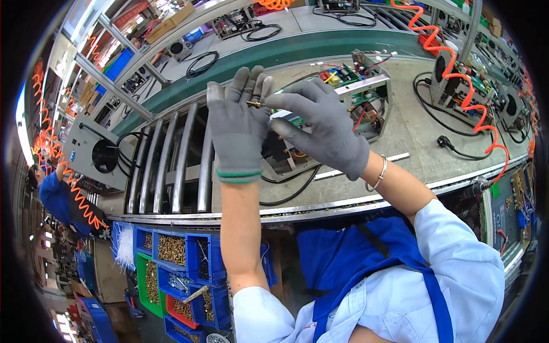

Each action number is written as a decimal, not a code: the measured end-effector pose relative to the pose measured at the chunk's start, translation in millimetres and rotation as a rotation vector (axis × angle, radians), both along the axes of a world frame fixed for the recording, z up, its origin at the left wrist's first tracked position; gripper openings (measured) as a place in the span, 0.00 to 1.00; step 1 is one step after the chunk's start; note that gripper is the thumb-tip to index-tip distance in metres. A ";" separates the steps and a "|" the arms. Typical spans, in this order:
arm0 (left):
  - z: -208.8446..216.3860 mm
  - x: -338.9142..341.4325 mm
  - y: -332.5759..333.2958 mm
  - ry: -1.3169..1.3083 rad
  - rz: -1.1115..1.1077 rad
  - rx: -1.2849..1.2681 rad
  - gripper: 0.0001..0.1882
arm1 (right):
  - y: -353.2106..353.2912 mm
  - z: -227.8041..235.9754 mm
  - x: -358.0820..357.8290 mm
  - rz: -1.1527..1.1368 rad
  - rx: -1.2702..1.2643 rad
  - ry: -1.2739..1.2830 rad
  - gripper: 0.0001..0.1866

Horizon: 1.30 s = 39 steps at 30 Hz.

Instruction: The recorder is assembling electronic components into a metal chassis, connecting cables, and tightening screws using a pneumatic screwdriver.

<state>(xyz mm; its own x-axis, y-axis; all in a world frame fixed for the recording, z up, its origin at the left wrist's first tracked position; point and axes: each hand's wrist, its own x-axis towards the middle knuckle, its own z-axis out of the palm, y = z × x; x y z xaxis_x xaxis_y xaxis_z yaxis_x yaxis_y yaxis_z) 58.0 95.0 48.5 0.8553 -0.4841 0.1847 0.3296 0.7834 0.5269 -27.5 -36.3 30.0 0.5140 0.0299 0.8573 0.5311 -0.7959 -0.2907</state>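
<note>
The pale shirt (400,300) is nearest, at lower right. In upper centre, the brass screw (253,104) lies over the flat left hand (235,123); the right hand (325,126), thumb and forefinger apart, should pinch it gently.

A roller conveyor (184,154), screw bins (216,257) and coiled orange hose (473,107) show a factory workshop.

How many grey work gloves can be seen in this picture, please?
2: the left glove on the left hand and the right glove on the right hand. Others may be hidden in the distant background.
</note>
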 end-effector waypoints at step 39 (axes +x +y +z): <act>-97.8 -24.8 -145.4 -1.327 1.593 1.360 0.11 | -111.0 -56.7 -10.3 0.081 0.625 0.328 0.16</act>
<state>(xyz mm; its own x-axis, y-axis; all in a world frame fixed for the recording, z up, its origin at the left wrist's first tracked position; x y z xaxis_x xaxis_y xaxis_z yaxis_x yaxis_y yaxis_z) 33.2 -50.4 -49.4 0.2867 -0.1535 0.9456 -0.6447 -0.7611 0.0719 -37.8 -147.3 -26.6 0.7654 -0.3684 0.5277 0.3884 -0.3894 -0.8352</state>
